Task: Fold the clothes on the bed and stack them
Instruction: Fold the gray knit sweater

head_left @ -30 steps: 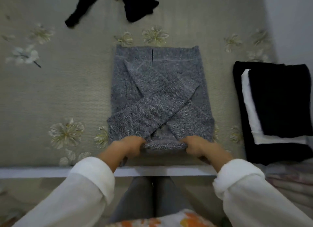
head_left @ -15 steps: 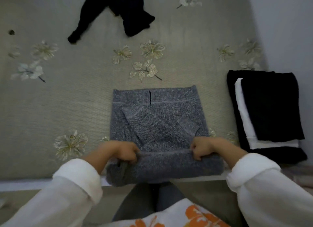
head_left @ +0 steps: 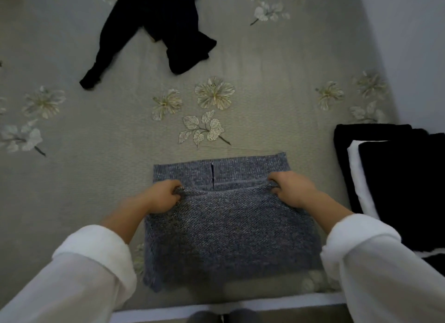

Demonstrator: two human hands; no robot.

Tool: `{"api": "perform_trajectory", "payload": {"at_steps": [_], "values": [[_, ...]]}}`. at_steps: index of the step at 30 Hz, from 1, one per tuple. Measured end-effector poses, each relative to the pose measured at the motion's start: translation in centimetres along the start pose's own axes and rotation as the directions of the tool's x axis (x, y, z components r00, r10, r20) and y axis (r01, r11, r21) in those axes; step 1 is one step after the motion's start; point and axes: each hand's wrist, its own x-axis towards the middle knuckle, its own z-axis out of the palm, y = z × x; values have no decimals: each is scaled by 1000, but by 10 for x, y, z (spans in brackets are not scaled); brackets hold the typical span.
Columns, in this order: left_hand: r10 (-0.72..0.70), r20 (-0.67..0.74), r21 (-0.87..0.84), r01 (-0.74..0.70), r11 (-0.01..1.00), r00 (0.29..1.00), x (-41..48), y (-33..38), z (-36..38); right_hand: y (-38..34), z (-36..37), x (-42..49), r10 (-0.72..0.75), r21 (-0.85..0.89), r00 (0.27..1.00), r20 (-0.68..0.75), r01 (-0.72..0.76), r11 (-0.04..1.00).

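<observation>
A grey knit sweater [head_left: 228,233] lies on the bed near the front edge, its near half doubled over the far half. My left hand [head_left: 163,197] pinches the left corner of the folded-over edge, and my right hand [head_left: 291,190] pinches the right corner. Only a narrow strip of the sweater's far part shows beyond my hands. A stack of folded black and white clothes [head_left: 395,185] sits at the right of the bed. An unfolded black garment [head_left: 156,31] sprawls at the far side.
The bed [head_left: 96,166] has a grey-green cover with embroidered flowers. Its white front edge [head_left: 216,308] runs below the sweater. A pale wall [head_left: 409,45] rises at the right, close behind the stack.
Both hands carried the sweater's near edge away from me, over the crossed sleeves, almost up to the far edge. The sleeves are now covered by the fold.
</observation>
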Motion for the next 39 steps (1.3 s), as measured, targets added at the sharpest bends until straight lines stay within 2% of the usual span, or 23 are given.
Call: {"api": "perform_trajectory", "payload": {"at_steps": [4,6,10,14,16,17,19,21,24,27,31,33,34,36,39], "values": [[-4,-152,64,14,998,988,34,-6,-14,1,-13,40,-10,-79,994,-113,1,997],[18,-287,91,9,996,958,48,-7,-20,-1,-17,58,-12,-115,983,-181,-9,993],[26,-582,45,0,999,813,70,-4,-17,-2,-3,90,74,-47,947,-313,-94,995],[-88,-737,-64,60,996,670,92,-2,15,0,24,105,169,88,891,-421,-146,985],[-124,-707,-125,50,991,696,93,6,34,-7,39,101,216,230,839,-500,-112,967],[-85,-674,-106,17,994,734,90,12,46,-13,47,96,227,290,821,-524,-79,954],[81,-593,19,-87,996,801,79,25,74,-27,69,81,174,299,839,-516,-14,954],[146,-486,116,-102,988,862,73,29,102,-37,93,65,69,228,902,-427,33,973],[6,-372,88,29,996,928,78,23,126,-34,123,61,58,166,975,-213,-23,986],[-46,-317,89,79,993,947,92,19,127,-27,127,78,76,110,996,-46,-71,991],[-45,-244,92,70,993,969,105,21,120,-28,114,90,59,87,997,38,-63,994],[-30,-232,88,52,995,972,103,18,117,-23,112,85,43,121,999,4,-43,992],[-14,-256,87,37,996,967,100,14,116,-17,113,83,15,124,998,-56,-8,992],[15,-373,83,18,996,928,92,-3,117,-3,115,75,-18,86,981,-192,35,996],[-113,-488,1,130,992,865,73,-35,119,24,119,57,138,169,948,-288,-92,981]]}}
